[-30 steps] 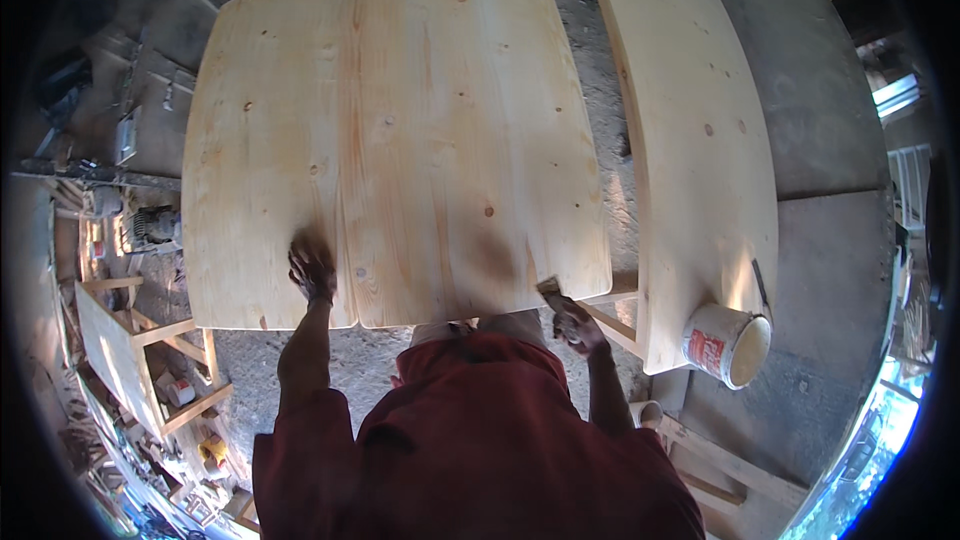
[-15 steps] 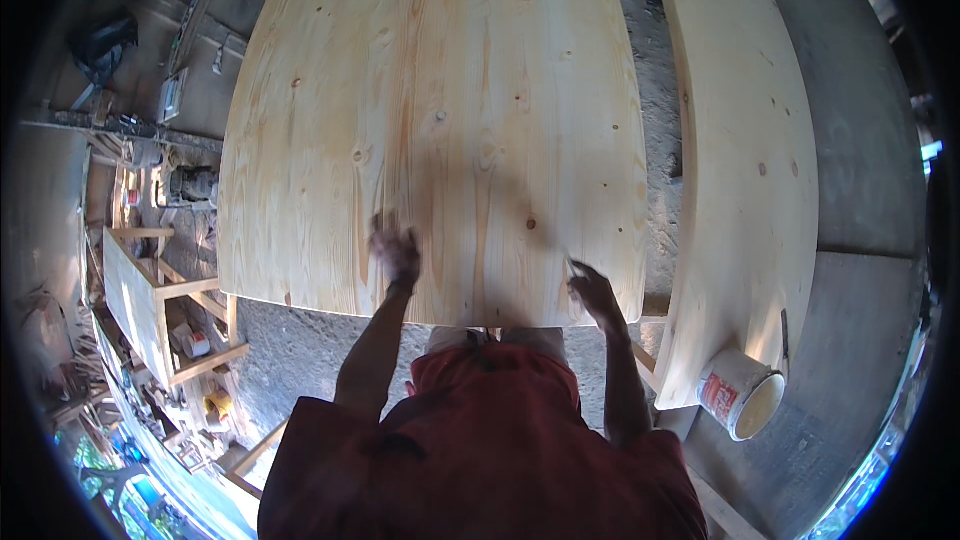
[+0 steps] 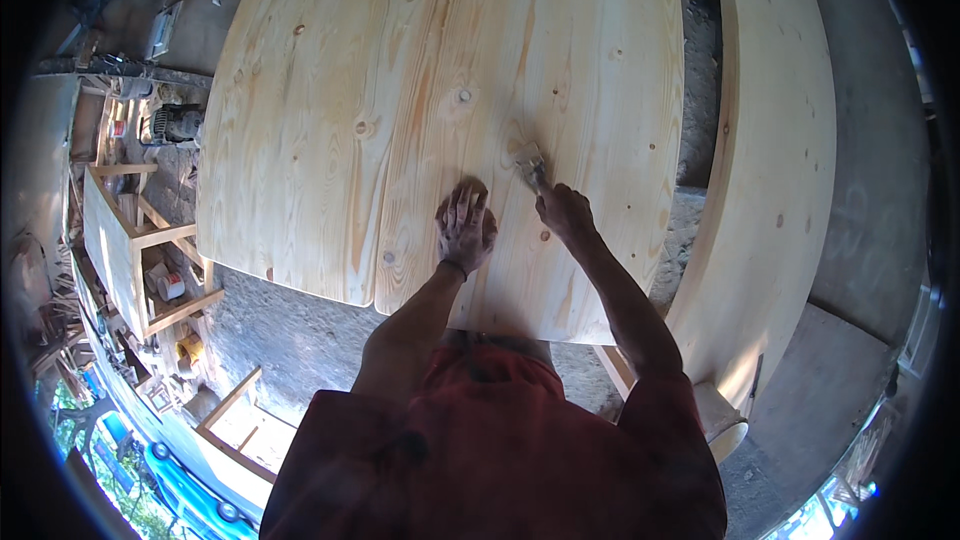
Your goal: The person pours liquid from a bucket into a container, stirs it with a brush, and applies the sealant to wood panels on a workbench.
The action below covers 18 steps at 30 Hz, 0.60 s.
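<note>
A wide panel of pale, knotty pine boards lies in front of me. My left hand rests palm down on it with fingers extended. A dark brown patch lies just beyond those fingertips; I cannot tell whether it is shadow or something under them. To its right, my right hand is closed round the handle of a flat-bladed tool that looks like a putty knife. Its broad end is against the wood, pointing away from me and slightly left.
On the right runs a long pale plank, with a white bucket at its near end, partly behind my sleeve. A wooden frame and a dark machine stand on the left. Rough grey floor shows below the panel's near edge.
Both hands have moved farther over the panel and closer together. My left hand has come down onto the wood. The tool has been brought forward onto the surface. The view has shifted.
</note>
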{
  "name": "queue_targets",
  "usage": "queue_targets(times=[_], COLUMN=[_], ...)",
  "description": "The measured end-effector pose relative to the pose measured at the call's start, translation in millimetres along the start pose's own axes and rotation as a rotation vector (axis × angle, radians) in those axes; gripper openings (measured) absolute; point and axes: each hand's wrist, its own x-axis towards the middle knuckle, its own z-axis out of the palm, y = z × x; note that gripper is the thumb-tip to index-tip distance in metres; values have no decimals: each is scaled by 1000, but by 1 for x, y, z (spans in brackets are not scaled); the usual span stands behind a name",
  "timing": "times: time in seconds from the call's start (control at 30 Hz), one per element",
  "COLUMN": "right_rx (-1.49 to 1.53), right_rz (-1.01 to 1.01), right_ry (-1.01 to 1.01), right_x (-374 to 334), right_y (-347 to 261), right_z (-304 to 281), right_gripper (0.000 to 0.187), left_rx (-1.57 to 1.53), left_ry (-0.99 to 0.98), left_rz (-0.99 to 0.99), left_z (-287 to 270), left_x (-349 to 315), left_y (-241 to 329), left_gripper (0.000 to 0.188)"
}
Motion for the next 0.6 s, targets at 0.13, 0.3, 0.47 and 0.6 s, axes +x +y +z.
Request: queue_targets(times=[0.13, 0.3, 0.47, 0.6], right_rx=[-86, 175, 54, 159], right_rz=[12, -5, 71, 20], right_ry=[-107, 117, -149, 45], right_x=[9, 57, 18, 37], right_y=[0, -6, -39, -18], right_z=[-30, -28, -31, -46], right_gripper=[29, 24, 32, 34], left_rx=[13, -13, 19, 27], left_ry=[-51, -23, -56, -20], left_rz=[-45, -35, -60, -55], left_z=[-4, -1, -4, -5], left_x=[6, 5, 5, 6], left_y=[3, 4, 5, 8], left_gripper=[68, 66, 62, 59])
